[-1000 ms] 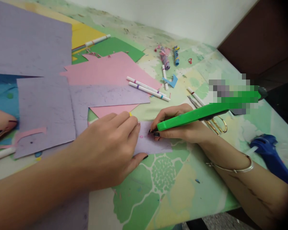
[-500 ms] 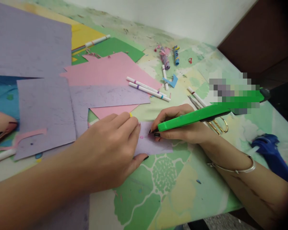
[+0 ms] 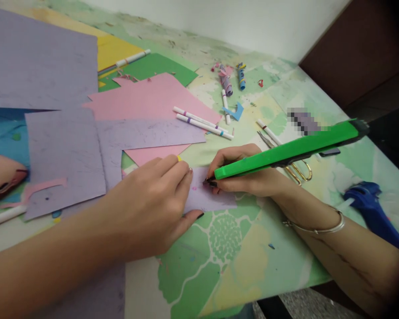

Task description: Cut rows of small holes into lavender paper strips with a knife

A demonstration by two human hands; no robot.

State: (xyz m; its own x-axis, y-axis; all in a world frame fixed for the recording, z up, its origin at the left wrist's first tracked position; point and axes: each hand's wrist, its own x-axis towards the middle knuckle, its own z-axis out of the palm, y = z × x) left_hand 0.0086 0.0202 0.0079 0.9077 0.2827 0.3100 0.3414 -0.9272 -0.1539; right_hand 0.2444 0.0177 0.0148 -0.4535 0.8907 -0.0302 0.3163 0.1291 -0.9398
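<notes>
A small piece of light purple paper [image 3: 219, 201] with a pink mark on it lies on the table between my hands. Bent over its left side, my left hand [image 3: 156, 204] holds it down, fingers close together and the thumb at its lower edge. A bit of yellow shows at those fingers. My right hand [image 3: 249, 173] is closed in a pen-like grip around a long flat green tool [image 3: 286, 148] with black parts along its underside. The fingertips are at the paper, right of the pink mark. The tool's working tip is hidden by the fingers.
Large purple sheets [image 3: 40, 62], a pink sheet [image 3: 149, 97] and a green sheet [image 3: 162, 64] spread on the left. White markers [image 3: 204, 126] lie beyond my hands. Gold-handled scissors [image 3: 297, 173] and a blue glue gun [image 3: 369, 199] are at right. Small paper rolls [image 3: 226, 79] stay behind.
The view has shifted slightly, so most things sit a little further left. Both hands keep their places on the paper, and the green tool stays in my right hand.
</notes>
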